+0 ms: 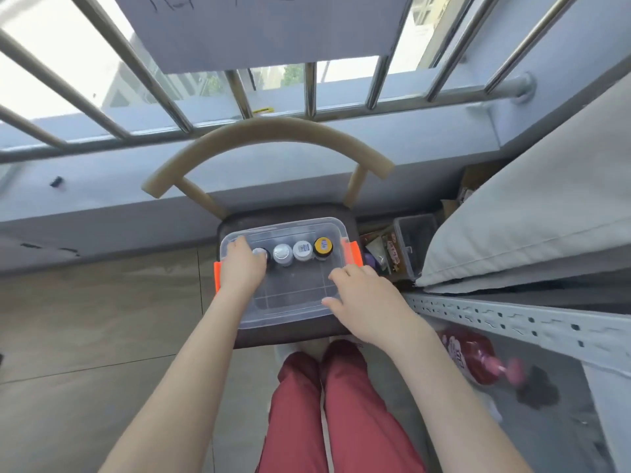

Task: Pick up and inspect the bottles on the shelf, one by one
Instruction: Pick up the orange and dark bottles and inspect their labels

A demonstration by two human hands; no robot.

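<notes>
At the frame centre, four bottles (282, 253) stand in a row on a clear box (290, 297). The left hand (240, 264) grips the leftmost bottle (267, 257); the right hand (362, 302) rests with spread fingers on the box's lower-right edge.

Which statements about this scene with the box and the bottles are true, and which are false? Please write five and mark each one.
1. The clear box sits on a chair seat. True.
2. Five bottles stand in the box. False: four bottles show, in one row.
3. The left hand is at the leftmost bottle. True.
4. The box has blue latches. False: the latches are orange.
5. The right hand holds the yellow-capped bottle. False: it rests at the box's near right edge, apart from that bottle.
</notes>
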